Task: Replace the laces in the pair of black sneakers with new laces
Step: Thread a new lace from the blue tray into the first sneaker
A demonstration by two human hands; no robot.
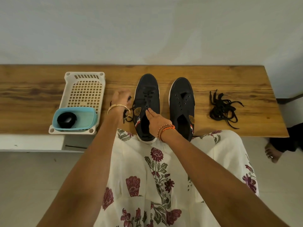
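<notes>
In the head view I am holding the left sneaker (147,102) steady with my right hand (155,122), fingers straight and pressing near an eyelet, while my left hand (120,99) is gripping its lace (127,114) beside it. The right sneaker (182,102) is already standing without lace; a loose lace pile (223,108) is lying on the bench (41,89). A rolled lace (66,120) is waiting in the blue tub (89,112). I judge no new lacing has begun. My left fingertips are hidden.

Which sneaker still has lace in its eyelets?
The left sneaker, under the right hand: lace crosses its front eyelets. The right sneaker shows only bare eyelets.
</notes>
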